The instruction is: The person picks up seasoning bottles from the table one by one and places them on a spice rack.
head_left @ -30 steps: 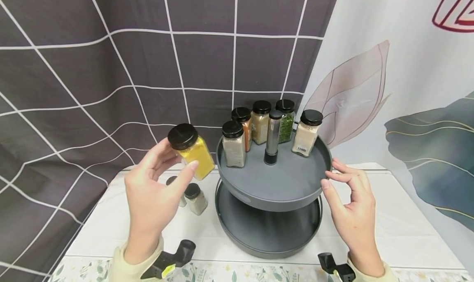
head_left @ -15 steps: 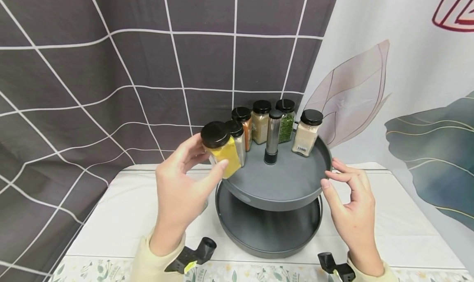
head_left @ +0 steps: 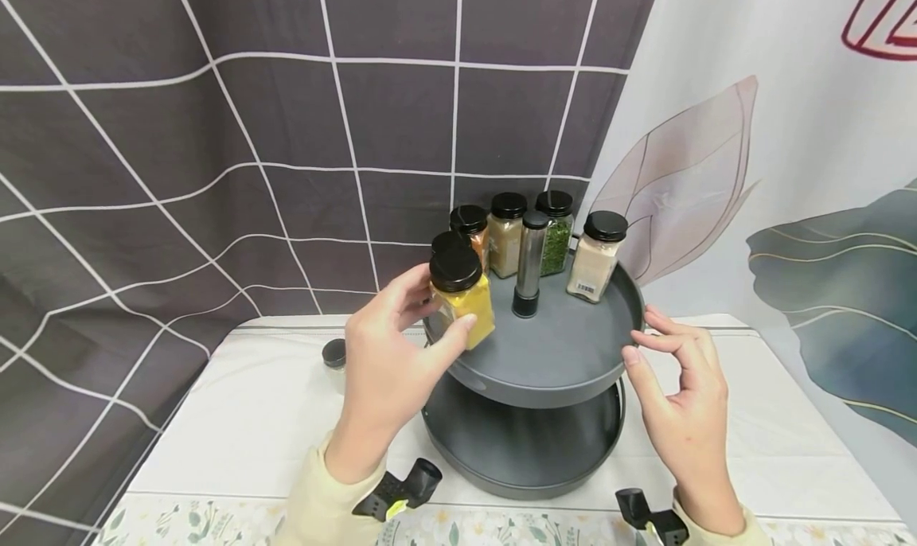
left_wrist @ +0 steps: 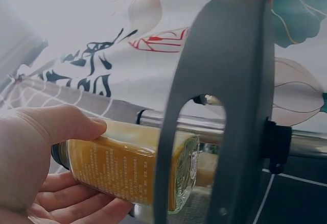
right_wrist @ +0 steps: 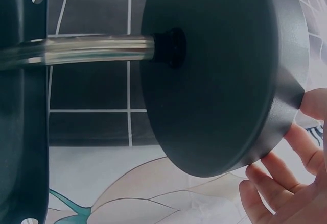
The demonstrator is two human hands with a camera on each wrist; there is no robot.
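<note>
In my left hand (head_left: 397, 363) I hold a square glass spice jar (head_left: 469, 311) with a black lid and yellow powder. My thumb is on one side of it and my fingers on the other. In the head view the jar is over the left part of the upper tray (head_left: 552, 363) of a grey two-tier rack; whether its base touches the tray I cannot tell. The left wrist view shows the jar's printed label (left_wrist: 115, 165), partly behind the tray's wall. My right hand (head_left: 684, 403) touches the upper tray's right rim with its fingertips, pressed to the outer wall in the right wrist view.
Several black-lidded jars stand along the upper tray's back, among them a green herb jar (head_left: 556, 239) and a beige powder jar (head_left: 593, 267). A metal post (head_left: 528, 263) rises mid-tray. The lower tray (head_left: 530, 458) is beneath. A small jar (head_left: 335, 359) stands left on the table.
My left hand has carried the yellow jar rightward from beside the rack to over the upper tray, now partly covering a jar there. My right hand stays at the rim.
</note>
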